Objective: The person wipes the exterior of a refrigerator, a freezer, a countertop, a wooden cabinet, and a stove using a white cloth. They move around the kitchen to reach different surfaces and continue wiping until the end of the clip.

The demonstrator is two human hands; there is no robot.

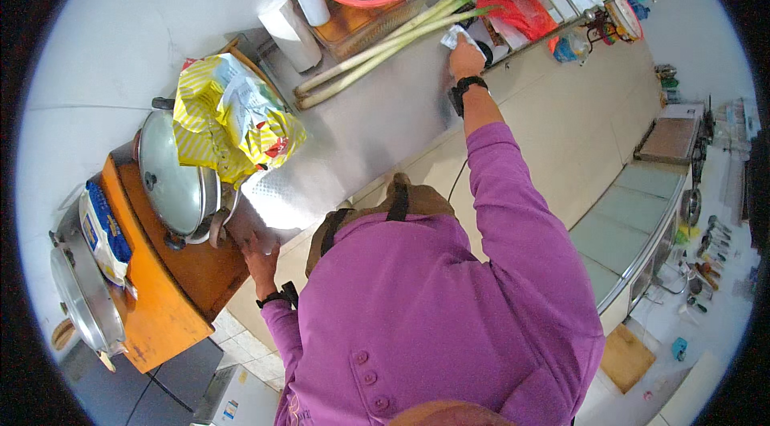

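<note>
My right hand (467, 59) is closed on a crumpled white cloth or paper (455, 38) at the far right end of the metal worktop (385, 107), beside the green tops of the long leeks (385, 44). Lower left, my left hand (261, 260) rests by the worktop's near corner, near the wooden cabinet (204, 269); its fingers are partly spread and seem to hold nothing. Left of the worktop, a yellow-and-white striped plastic bag (240, 119) lies partly over a lidded pot (177, 173).
A pink basket (368, 2) of fruit stands at the back, near a white paper roll (292, 35). At the right end is a rack (541, 35) with a red bag (522, 11). A second lidded pan (87, 293) stands far left. A tiled counter (637, 209) runs along the right.
</note>
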